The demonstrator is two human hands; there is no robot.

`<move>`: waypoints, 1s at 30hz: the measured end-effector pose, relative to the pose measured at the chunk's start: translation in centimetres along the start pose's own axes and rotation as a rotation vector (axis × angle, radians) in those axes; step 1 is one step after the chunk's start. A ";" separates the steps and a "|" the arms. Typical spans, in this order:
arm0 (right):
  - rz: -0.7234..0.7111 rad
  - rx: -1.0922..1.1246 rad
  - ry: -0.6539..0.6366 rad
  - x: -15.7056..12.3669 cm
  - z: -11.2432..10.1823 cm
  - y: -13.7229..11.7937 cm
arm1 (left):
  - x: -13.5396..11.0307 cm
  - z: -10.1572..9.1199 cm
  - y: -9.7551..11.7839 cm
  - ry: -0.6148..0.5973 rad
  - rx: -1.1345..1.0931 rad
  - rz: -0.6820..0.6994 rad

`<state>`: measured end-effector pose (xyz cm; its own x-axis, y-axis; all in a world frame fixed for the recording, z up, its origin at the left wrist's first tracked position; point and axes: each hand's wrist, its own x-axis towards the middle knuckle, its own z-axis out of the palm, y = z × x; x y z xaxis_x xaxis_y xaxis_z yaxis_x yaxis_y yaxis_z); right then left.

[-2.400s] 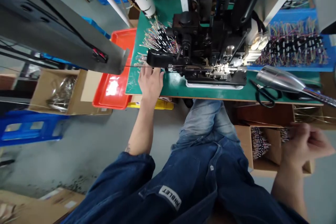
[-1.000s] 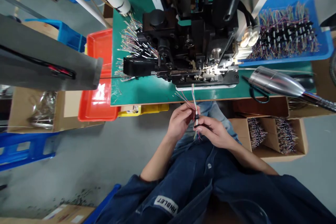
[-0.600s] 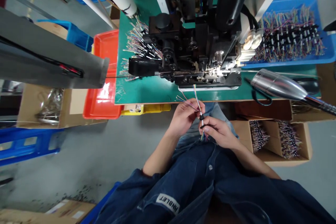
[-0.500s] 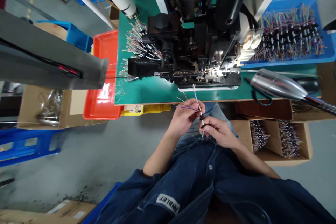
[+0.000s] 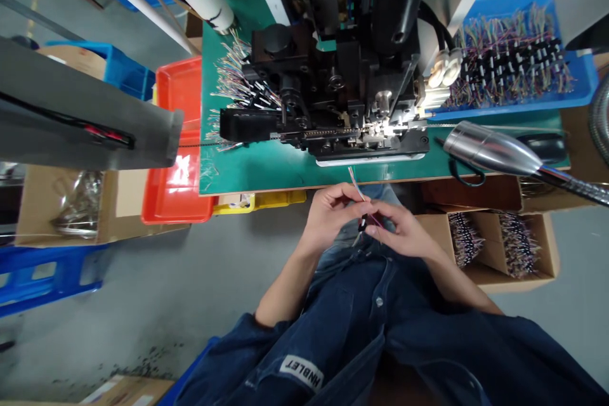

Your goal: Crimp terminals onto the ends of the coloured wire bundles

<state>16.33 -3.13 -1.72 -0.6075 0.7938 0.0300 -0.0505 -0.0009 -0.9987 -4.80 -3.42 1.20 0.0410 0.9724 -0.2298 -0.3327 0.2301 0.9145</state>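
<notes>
Both my hands meet over my lap, just below the green bench edge. My left hand [image 5: 328, 216] pinches the thin coloured strands of a small wire harness [image 5: 358, 189], whose free ends stick up toward the bench. My right hand [image 5: 402, 231] is closed on the same harness, pinching it near its black sleeve [image 5: 363, 224]. The black crimping machine [image 5: 333, 82] stands on the green bench top [image 5: 259, 168] straight ahead, its lit jaw area just above my hands.
A blue bin [image 5: 578, 85] of wire harnesses sits at the bench's right. More harnesses lie in a pile [image 5: 233, 79] left of the machine. A red tray [image 5: 178, 139], a metal lamp head [image 5: 490, 149], black scissors [image 5: 459, 171] and cardboard boxes [image 5: 499, 244] of harnesses surround the bench.
My left hand left the machine and my right hand came in from the right; both now hold a harness at my lap. The spread strands have been gathered closer together.
</notes>
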 end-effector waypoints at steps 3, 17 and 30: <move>-0.015 -0.019 0.175 0.9 -2.1 -1.5 | -0.2 -0.4 0.4 0.033 0.158 0.067; -0.141 -0.166 0.317 3.7 -1.0 -6.1 | -0.5 0.4 0.7 -0.009 0.292 0.163; -0.117 -0.207 0.281 3.5 -1.2 -6.3 | -0.4 0.3 0.5 0.029 0.278 0.164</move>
<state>15.42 0.38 4.59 -0.3646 0.9172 0.1606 0.0726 0.1999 -0.9771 -4.73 -3.72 1.82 -0.0198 0.9968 -0.0778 -0.0627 0.0764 0.9951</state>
